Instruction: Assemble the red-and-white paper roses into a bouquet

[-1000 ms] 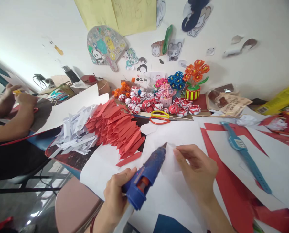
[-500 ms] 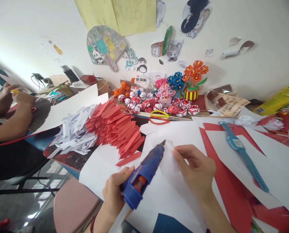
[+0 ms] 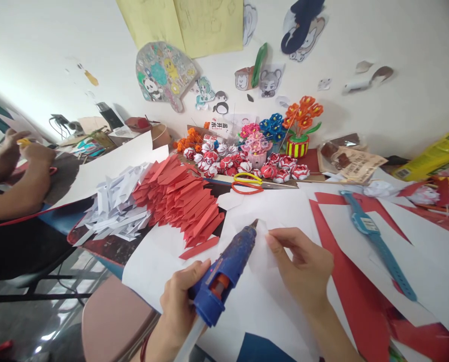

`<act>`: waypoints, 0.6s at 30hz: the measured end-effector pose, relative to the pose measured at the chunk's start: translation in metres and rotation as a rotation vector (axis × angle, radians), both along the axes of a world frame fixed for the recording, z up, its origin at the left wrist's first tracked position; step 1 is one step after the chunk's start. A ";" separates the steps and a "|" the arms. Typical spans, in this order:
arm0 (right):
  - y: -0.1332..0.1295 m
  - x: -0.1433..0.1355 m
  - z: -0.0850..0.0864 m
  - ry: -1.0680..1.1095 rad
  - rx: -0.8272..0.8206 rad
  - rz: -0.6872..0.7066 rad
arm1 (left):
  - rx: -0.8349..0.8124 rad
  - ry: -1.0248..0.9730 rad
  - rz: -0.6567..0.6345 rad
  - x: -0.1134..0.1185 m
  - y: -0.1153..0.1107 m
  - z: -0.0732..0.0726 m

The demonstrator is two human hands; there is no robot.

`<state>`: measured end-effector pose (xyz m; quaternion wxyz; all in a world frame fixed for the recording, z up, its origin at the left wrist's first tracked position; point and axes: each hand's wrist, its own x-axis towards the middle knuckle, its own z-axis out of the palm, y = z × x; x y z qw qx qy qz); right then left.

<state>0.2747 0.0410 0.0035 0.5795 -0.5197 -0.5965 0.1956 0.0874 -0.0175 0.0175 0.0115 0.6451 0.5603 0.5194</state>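
Observation:
My left hand is wrapped round a blue hot glue gun, with a clear glue stick poking from its back end. The nozzle points up and away, close over a thin translucent white sheet. Between thumb and index finger, my right hand pinches the right edge of that sheet. Large white paper lies under both hands. To the left are a pile of folded red paper strips and a pile of folded white paper strips.
Scissors with yellow and orange handles lie beyond the paper. Red and white paper flowers and a striped pot line the wall. A blue watch rests on paper at right. Another person's hands work at far left.
My right hand has shifted very slightly left, still pinching the sheet. The glue gun stays nearly in place, its nozzle over the sheet.

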 end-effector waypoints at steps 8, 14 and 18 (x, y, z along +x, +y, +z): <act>0.000 0.001 -0.001 -0.050 0.024 -0.014 | 0.087 0.126 -0.146 -0.018 0.006 -0.005; 0.000 0.001 0.001 -0.051 0.053 -0.019 | 0.082 0.113 -0.162 -0.018 0.005 -0.008; -0.001 0.001 0.001 -0.049 0.062 -0.021 | 0.085 0.106 -0.147 -0.020 0.004 -0.009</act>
